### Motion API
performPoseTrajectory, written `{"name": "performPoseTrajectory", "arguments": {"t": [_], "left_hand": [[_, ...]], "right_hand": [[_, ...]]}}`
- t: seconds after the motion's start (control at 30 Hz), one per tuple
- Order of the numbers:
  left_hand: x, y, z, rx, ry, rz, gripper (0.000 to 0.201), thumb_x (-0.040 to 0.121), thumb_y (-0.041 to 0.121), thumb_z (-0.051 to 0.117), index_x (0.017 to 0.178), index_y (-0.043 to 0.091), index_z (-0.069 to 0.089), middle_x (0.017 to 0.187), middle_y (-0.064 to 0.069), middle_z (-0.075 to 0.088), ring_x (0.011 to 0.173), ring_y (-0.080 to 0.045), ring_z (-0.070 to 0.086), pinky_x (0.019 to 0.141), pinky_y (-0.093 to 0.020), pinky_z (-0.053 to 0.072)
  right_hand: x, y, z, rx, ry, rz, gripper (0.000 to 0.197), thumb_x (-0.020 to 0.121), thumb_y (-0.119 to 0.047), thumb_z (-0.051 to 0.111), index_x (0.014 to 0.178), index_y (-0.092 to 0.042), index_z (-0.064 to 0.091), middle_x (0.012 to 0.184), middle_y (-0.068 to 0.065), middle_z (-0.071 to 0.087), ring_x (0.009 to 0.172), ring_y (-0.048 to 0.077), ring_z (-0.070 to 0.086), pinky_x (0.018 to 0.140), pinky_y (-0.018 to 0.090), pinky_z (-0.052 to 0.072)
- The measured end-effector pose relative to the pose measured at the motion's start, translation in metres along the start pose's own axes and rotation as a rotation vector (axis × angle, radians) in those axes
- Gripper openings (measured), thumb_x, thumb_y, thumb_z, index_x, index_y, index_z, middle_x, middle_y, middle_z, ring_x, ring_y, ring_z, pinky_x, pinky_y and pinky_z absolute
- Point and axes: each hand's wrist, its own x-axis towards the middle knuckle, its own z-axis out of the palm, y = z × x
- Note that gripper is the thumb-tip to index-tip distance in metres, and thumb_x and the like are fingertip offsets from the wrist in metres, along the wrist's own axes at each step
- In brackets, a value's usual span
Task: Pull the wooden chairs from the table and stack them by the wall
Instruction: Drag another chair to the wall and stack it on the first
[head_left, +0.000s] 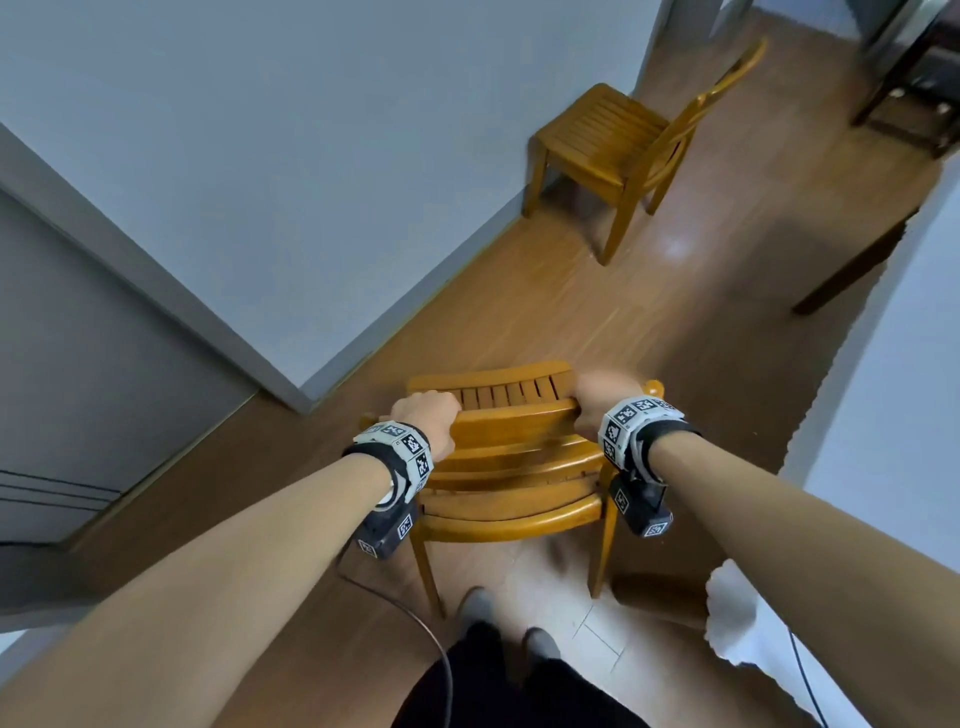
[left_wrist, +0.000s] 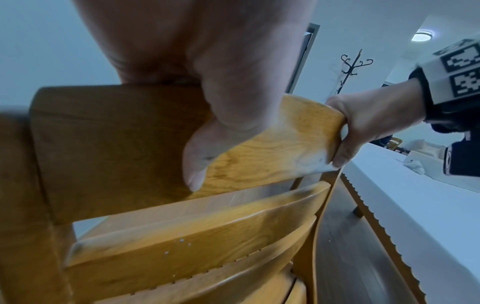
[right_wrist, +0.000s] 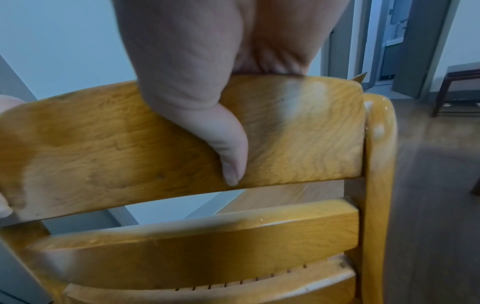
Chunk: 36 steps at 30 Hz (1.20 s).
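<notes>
— Both forearms fill the near view; what is held at their ends?

— One chair (head_left: 511, 467) is held by its top rail (right_wrist: 182, 139). Left hand (head_left: 428, 423) and right hand (head_left: 602, 402) are each wrapped over an end of that rail, fingers (left_wrist: 197, 164) curled down its face and clamped on the wood.

— Where must it be taken?

— A second chair (head_left: 608, 150) stands well ahead of the fingers, against the wall (head_left: 311, 182). It is judged that the held one is to be stacked there.

— How is that best done?

— Both ends should be raised evenly so the legs clear the floor (head_left: 571, 301). The covered surface (left_wrist: 415, 205), just right of the right fingers, should be kept clear of. The grip is probably better shifted lower before the chair is hoisted onto the other seat.
</notes>
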Motion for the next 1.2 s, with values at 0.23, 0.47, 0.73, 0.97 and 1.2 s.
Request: {"name": "performPoseTrajectory", "arguments": {"t": [0.23, 0.47, 0.73, 0.97, 1.2], "left_hand": [[-0.044, 0.017, 0.042, 0.018, 0.006, -0.029, 0.032, 0.087, 0.011, 0.065, 0.115, 0.025, 0.069, 0.092, 0.001, 0.067, 0.084, -0.023, 0.064, 0.077, -0.035, 0.054], [-0.096, 0.034, 0.094, 0.117, -0.044, -0.037, 0.018, 0.086, 0.01, 0.061, 0.091, 0.026, 0.069, 0.084, 0.002, 0.064, 0.077, -0.023, 0.06, 0.067, -0.033, 0.046], [-0.088, 0.048, 0.133, 0.192, -0.141, 0.032, 0.038, 0.089, 0.008, 0.062, 0.121, 0.027, 0.066, 0.111, -0.002, 0.067, 0.103, -0.026, 0.063, 0.077, -0.034, 0.047], [-0.027, 0.058, 0.122, 0.224, -0.14, 0.123, 0.041, 0.088, 0.01, 0.063, 0.126, 0.027, 0.064, 0.111, -0.002, 0.067, 0.103, -0.026, 0.063, 0.078, -0.034, 0.046], [0.066, 0.052, 0.056, 0.249, -0.103, 0.181, 0.033, 0.088, 0.012, 0.063, 0.118, 0.026, 0.068, 0.101, -0.001, 0.067, 0.094, -0.025, 0.063, 0.073, -0.034, 0.048]], "right_hand": [[-0.04, 0.002, 0.051, 0.01, 0.017, -0.01, 0.011, 0.083, -0.015, 0.063, 0.087, -0.023, 0.069, 0.08, -0.001, 0.062, 0.078, 0.026, 0.061, 0.069, 0.034, 0.051], [-0.083, 0.005, 0.129, 0.029, 0.027, -0.043, 0.01, 0.087, -0.023, 0.061, 0.091, -0.029, 0.068, 0.085, -0.002, 0.064, 0.079, 0.025, 0.059, 0.071, 0.034, 0.05], [-0.08, 0.019, 0.182, -0.019, -0.052, -0.05, 0.022, 0.09, -0.017, 0.06, 0.104, -0.03, 0.07, 0.092, -0.002, 0.067, 0.082, 0.024, 0.061, 0.068, 0.034, 0.047], [-0.031, 0.053, 0.161, -0.039, -0.067, -0.015, 0.03, 0.088, -0.021, 0.063, 0.114, -0.032, 0.07, 0.097, -0.002, 0.067, 0.091, 0.026, 0.066, 0.07, 0.033, 0.046], [0.046, 0.075, 0.094, -0.013, -0.052, 0.027, 0.036, 0.085, -0.019, 0.066, 0.118, -0.033, 0.07, 0.102, -0.001, 0.07, 0.094, 0.026, 0.067, 0.072, 0.035, 0.048]]}}
